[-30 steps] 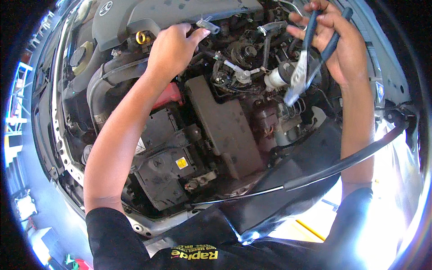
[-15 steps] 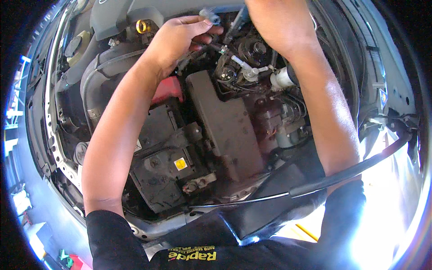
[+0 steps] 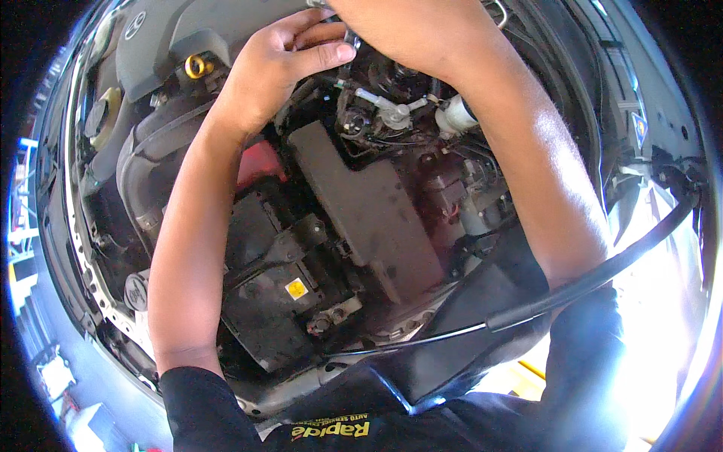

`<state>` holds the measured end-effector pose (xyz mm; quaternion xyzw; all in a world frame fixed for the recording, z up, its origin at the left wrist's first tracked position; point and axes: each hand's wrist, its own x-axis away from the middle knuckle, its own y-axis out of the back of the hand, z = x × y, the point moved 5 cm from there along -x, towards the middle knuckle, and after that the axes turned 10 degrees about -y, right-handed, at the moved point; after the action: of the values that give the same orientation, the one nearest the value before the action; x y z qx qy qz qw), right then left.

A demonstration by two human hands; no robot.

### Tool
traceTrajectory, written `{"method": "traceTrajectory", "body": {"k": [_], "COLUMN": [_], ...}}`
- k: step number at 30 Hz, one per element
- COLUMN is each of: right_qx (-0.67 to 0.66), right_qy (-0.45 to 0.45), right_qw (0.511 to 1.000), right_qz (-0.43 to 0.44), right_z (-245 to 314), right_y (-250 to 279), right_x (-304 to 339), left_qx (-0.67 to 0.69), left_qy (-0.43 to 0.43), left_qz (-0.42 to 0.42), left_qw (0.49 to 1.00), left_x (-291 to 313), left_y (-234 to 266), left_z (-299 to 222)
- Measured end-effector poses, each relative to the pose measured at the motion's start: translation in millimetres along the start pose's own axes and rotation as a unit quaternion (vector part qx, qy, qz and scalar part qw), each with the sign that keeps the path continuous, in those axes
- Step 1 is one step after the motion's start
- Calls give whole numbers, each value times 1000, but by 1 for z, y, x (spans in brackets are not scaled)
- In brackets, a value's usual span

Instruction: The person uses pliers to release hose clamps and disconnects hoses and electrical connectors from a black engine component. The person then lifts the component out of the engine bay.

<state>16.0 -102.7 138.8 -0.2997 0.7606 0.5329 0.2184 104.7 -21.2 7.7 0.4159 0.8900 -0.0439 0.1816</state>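
Over the far part of a car's engine bay, my left hand (image 3: 282, 56) is raised with its thumb stretched along a small dark, shiny piece (image 3: 352, 38) and its fingers curled. What it grips there is mostly covered. Close beside it, my right hand (image 3: 384, 19) reaches across at the top edge, where its fingers leave the picture. Just below both hands lies a pale plastic hose fitting (image 3: 394, 114) among dark engine parts. A white-bodied cylinder (image 3: 454, 117) sits under my right forearm.
Between my forearms are a black battery (image 3: 260, 309), a long black cover (image 3: 369, 211) and a red terminal cover (image 3: 260, 162). A yellow dipstick ring (image 3: 198, 66) stands near the grey engine cover (image 3: 143, 56). A black sleeved rod (image 3: 587, 297) crosses near my right elbow.
My right hand has come left, close against my left hand. The translucent grey piece at my left fingertips is now mostly hidden. The engine bay has shifted slightly left in view.
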Motion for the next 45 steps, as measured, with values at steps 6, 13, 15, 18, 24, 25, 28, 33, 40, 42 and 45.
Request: {"method": "traceTrajectory", "body": {"k": [6, 13, 15, 18, 24, 25, 28, 33, 40, 42, 45], "right_qx": [-98, -50, -178, -364, -382, -378, -420, -411, -428, -407, -425], "right_qy": [-8, -25, -99, -298, -285, -274, -245, -264, -319, -212, -114], "right_qw": [993, 998, 973, 863, 879, 882, 860, 851, 829, 855, 866], "right_qz": [64, 4, 106, 184, -14, -62, -153, -190, -165, -240, -238], "right_z": [-4, 9, -1, -17, -15, -13, -22, -38, -35, -24, -11], "right_y": [4, -1, -7, -2, 27, 25, 0, -20, -24, -12, -1], "right_x": [-3, 0, -5, -1, 14, 14, 0, 1, 2, 1, 7], "left_qx": [-25, -49, -34, -32, -7, -5, -28, -218, -357, -391, -418], "left_qy": [-31, -43, -48, -56, -29, -43, -37, -34, -87, -81, -94], "left_qz": [65, 11, 6, 15, 55, 67, 87, 117, 116, 109, 108], "left_qw": [997, 998, 998, 998, 998, 997, 995, 968, 923, 910, 897], "left_x": [0, 5, 5, 4, 1, 0, -2, 7, 13, 12, 14], "left_y": [-21, -12, -10, -9, -4, -1, 8, 8, -4, -1, 5], "left_z": [-28, -22, -21, -19, -11, -12, -11, -10, -7, -6, -8]}}
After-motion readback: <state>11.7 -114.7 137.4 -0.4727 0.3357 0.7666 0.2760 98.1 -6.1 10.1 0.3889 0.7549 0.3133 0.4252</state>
